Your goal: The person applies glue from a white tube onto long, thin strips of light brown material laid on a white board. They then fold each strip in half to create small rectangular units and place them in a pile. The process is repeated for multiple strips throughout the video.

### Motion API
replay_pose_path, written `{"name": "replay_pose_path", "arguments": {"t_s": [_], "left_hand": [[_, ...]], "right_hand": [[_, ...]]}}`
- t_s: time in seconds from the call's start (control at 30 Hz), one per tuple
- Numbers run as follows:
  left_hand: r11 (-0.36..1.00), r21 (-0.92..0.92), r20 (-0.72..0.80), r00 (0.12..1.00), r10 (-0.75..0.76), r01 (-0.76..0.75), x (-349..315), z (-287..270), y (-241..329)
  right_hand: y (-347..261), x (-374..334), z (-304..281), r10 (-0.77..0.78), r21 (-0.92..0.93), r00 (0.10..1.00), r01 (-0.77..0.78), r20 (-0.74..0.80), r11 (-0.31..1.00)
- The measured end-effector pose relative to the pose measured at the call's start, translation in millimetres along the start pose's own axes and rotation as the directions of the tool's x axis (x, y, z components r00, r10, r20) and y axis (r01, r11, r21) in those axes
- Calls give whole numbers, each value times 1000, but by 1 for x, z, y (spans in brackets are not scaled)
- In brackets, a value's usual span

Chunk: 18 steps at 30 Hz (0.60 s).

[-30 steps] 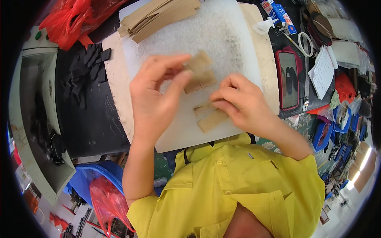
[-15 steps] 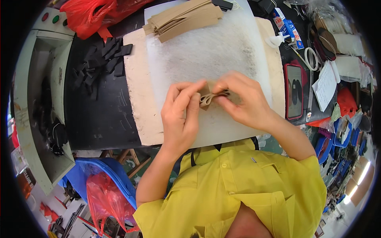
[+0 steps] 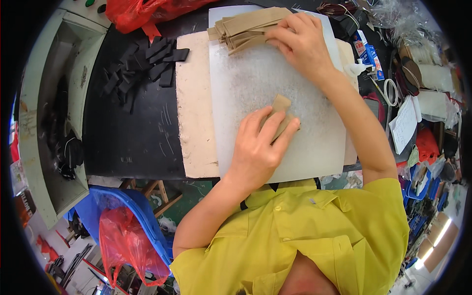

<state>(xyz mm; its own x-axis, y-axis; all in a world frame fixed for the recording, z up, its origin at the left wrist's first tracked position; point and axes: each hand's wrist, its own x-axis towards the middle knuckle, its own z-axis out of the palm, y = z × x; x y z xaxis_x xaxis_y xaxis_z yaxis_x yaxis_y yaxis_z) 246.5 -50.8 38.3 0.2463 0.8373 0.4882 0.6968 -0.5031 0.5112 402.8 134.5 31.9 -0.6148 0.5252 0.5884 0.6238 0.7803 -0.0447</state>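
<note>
My left hand presses a folded tan strip down on the white sheet, its fingers closed over most of the piece. Farther up, at the back of the sheet, lies a loose pile of flat tan strips. My right hand reaches to the right end of that pile, with the thumb and fingers closed on a strip there. The fingertips partly hide which strip they pinch. The strips look like thin leather or cloth, though I cannot tell which.
A heap of short black pieces lies left of the pale board. At the right are a white squeeze bottle, blue-and-white boxes and a notepad. A red bag sits at the back left; a blue bin stands below.
My right hand has let go of the folded strip and moved up to the pile. My left hand has lowered the strip onto the sheet. The whole view has shifted a little.
</note>
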Motion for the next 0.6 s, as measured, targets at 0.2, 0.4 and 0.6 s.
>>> {"name": "replay_pose_path", "arguments": {"t_s": [0.2,0.4,0.6], "left_hand": [[916,-157,-173,902,-395,370,-11,-43,-40],[688,-134,-361,612,-704,713,-82,-135,-179],[733,525,-397,886,-240,434,-19,-122,-143]], "right_hand": [[-29,-14,-58,377,615,823,-567,424,547],[-54,-48,-61,160,393,928,-293,337,872],[-64,-47,-84,93,361,938,-218,333,907]]}}
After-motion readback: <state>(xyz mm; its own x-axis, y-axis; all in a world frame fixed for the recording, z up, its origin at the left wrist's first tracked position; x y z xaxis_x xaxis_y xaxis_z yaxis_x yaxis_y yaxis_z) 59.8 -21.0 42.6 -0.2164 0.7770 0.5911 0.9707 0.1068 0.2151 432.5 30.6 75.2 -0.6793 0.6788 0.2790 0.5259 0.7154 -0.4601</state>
